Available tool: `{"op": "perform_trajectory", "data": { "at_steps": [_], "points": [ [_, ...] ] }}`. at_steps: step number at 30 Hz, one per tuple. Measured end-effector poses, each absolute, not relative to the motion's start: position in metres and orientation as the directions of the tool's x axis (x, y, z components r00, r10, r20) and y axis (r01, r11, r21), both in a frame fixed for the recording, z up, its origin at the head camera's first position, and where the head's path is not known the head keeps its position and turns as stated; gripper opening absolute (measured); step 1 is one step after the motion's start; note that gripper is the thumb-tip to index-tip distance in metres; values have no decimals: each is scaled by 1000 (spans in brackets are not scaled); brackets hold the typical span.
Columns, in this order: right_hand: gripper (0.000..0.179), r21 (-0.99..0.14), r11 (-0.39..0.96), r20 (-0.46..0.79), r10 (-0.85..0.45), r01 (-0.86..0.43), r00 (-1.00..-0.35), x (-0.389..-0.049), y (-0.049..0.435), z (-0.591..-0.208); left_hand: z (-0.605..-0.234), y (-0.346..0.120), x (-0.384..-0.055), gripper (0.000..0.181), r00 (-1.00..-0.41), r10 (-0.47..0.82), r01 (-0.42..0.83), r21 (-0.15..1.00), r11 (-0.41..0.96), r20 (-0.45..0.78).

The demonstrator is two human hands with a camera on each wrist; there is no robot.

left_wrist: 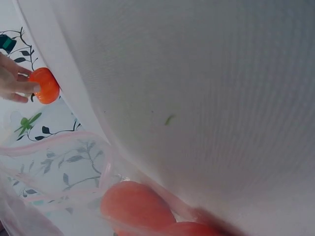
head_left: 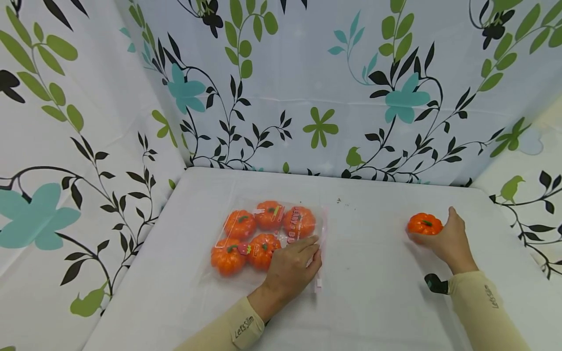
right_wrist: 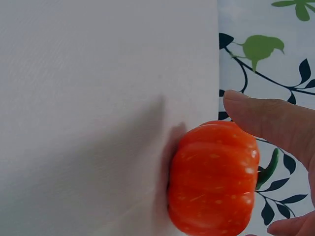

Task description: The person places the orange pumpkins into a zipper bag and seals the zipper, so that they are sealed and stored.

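Note:
A clear zip bag with a pink-edged mouth lies on the table, several small orange toy pumpkins inside it. My left hand holds the bag near its right edge, fingers bent over the plastic. In the left wrist view the pink rim stands away from the other layer. Another toy pumpkin sits on the table's right part, its green stem turned toward my right palm. Around it my right hand is spread, thumb at one side and fingertips apart from it.
The white table ends at a back edge below a leaf-and-flower patterned curtain. A slider sits at the near end of the bag's mouth. A dark wrist camera sticks out beside my right sleeve.

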State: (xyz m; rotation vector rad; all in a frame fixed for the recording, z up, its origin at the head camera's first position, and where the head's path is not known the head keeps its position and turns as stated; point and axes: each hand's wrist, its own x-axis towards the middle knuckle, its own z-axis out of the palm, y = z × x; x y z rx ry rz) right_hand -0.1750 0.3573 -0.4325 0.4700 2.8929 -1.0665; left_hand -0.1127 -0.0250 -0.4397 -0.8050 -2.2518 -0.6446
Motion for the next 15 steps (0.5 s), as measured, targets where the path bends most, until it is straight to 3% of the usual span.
{"op": "perform_trajectory", "data": {
  "at_steps": [15],
  "points": [
    [106, -613, 695, -187, 335, 376, -923, -169, 362, -453, -439, -25, -112, 20, -608, 376, 683, 220, 696, 699]
  ]
}}
